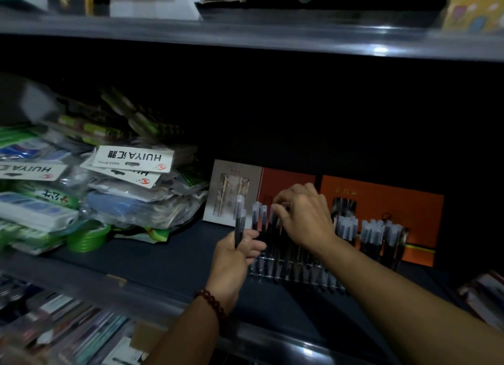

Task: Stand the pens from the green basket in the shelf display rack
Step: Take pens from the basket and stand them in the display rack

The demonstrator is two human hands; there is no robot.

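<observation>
The dark shelf carries a pile of packaged stationery, orange gift boxes and a clear display rack where black capped pens stand. The right hand pinches one racked pen by its top. The left hand curls its fingers around another pen, upright just left of the rack.

Black pens with clear caps, orange boxes, green tape rolls.
</observation>
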